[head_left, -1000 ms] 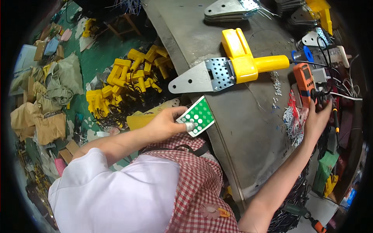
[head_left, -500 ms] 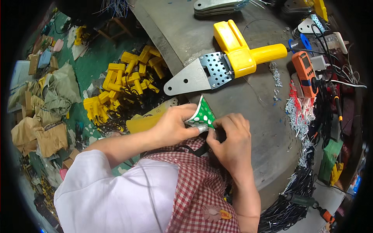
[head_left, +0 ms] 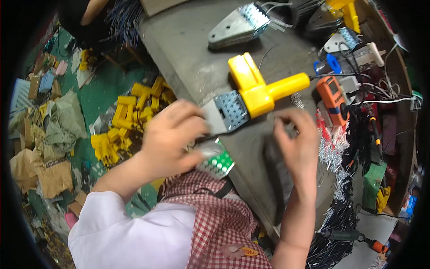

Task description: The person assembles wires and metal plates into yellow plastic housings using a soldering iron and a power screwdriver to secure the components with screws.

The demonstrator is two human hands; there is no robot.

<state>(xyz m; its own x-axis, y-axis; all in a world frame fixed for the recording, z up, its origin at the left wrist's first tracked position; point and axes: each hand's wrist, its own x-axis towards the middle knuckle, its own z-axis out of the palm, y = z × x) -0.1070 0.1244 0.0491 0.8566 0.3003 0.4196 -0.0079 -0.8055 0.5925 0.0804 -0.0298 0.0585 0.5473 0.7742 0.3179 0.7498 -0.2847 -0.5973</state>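
My left hand (head_left: 172, 136) is closed on a small green sheet (head_left: 224, 162) with white spots, held in front of my apron at the bench edge. Motion smears its fingers. My right hand (head_left: 298, 145) hovers over the bench, apart from the sheet, thumb and fingertips drawn together in a pinch; whatever may be between them is too small to make out. Just beyond both hands lies a yellow pistol-shaped tool (head_left: 257, 96) with a perforated metal guard (head_left: 231, 110) and a flat grey plate, partly hidden behind my left hand.
Metal plates (head_left: 233, 31) are stacked at the back of the bench (head_left: 179, 49). An orange meter (head_left: 332, 99), silvery small parts (head_left: 333, 150) and black cables (head_left: 333, 246) line the right side. Yellow housings (head_left: 130, 110) are heaped at left. A person's arm (head_left: 93, 11) shows at top left.
My right hand has come away from the green sheet and moved right. My left hand has shifted left, keeping the sheet and tilting it. The whole view has shifted too.
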